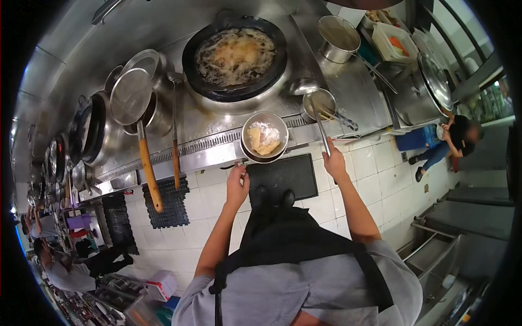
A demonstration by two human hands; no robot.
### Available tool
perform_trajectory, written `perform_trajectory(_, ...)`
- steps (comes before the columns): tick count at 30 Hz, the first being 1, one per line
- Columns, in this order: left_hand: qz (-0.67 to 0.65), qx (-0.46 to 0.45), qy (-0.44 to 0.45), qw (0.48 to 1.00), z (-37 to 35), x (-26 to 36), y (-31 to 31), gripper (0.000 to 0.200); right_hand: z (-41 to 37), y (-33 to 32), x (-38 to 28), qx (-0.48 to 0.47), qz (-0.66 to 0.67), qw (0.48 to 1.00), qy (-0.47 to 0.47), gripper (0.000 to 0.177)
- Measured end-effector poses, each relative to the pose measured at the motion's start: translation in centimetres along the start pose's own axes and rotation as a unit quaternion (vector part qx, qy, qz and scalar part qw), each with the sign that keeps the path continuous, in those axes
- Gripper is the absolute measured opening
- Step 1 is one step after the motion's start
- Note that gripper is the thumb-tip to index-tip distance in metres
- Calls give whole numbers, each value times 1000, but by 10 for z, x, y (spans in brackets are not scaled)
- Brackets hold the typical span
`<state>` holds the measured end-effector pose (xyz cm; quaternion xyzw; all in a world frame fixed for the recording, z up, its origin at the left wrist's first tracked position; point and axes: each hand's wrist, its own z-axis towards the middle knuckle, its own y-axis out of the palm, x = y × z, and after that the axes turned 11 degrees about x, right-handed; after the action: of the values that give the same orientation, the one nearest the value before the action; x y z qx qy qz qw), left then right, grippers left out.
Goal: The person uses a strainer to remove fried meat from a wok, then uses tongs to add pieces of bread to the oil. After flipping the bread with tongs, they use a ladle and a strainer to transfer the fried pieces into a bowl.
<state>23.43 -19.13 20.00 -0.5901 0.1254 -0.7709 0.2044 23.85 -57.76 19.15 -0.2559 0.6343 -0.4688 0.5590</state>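
Observation:
My right hand is closed around the handle of a metal ladle. The ladle's bowl rests over the steel stove top, beside a small pot with utensils in it. At the stove's front edge my left hand has its fingers curled at a small part that I cannot make out. Just right of that hand, a metal bowl holds pale yellow pieces dusted with white powder. Beyond it a large black wok contains bubbling oil with browned food in it.
Wooden-handled strainers lie at the left, over pots. A sieve on a pot and a large lidded stockpot stand at the right. One person sits at the far right; others are at the left. Black mats cover floor tiles.

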Motion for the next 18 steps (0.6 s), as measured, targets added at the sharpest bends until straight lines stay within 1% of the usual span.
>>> perform_trajectory(1, 16, -14, 10, 1000, -9, -8, -8, 23, -2, -2, 0, -3, 5, 1000, -5, 69)
perform_trajectory(2, 45, -47, -27, 997, -22, -25, -14, 16, 1, -5, -1, -2, 10, 1000, -11, 69)
perform_trajectory(3, 75, -81, -62, 992, -37, -49, -19, 12, -1, -9, -4, 11, -4, 1000, -3, 62)
perform_trajectory(4, 104, -127, -61, 985, -59, -85, -24, 13, -1, -15, -6, 52, -32, 998, -17, 57)
perform_trajectory(5, 134, -173, -66, 974, -79, -118, -30, 19, -3, -26, -12, 87, -61, 994, -32, 53)
perform_trajectory(6, 126, -170, -136, 968, -96, -135, -35, 22, -7, -38, -20, 114, -89, 988, -50, 49)
perform_trajectory(7, 120, -162, -211, 956, -116, -147, -46, 25, -6, -52, -26, 137, -2, 989, -61, 38)
perform_trajectory(8, 116, -146, -284, 941, -128, -156, -56, 28, -5, -78, -53, 51, -37, 997, 40, 33)
perform_trajectory(9, 118, -48, -277, 952, -130, -164, -67, 26, -6, -84, -62, 51, 57, 993, 85, 33)
perform_trajectory(10, 122, 47, -265, 955, -128, -169, -76, 24, -9, -87, -67, 50, 150, 978, 134, 32)
perform_trajectory(11, 151, 148, -246, 946, -108, -155, -92, 19, -8, -88, -77, 29, 216, 971, 100, 32)
perform_trajectory(12, 179, 245, -225, 926, -79, -125, -111, 16, -9, -90, -86, 8, 278, 958, 69, 32)
perform_trajectory(13, 300, 289, -119, 901, -56, -111, -128, 20, -5, -93, -96, -8, 341, 939, 35, 32)
perform_trajectory(14, 411, 326, -8, 851, -29, -107, -143, 27, 6, -98, -111, -30, 323, 946, -27, 33)
perform_trajectory(16, 428, 282, -22, 858, 11, -109, -161, 40, 14, -103, -147, -79, 276, 949, -133, 34)
perform_trajectory(18, 353, 185, -158, 904, 32, -157, -159, 35, 19, -96, -185, -192, 306, 926, -114, 33)
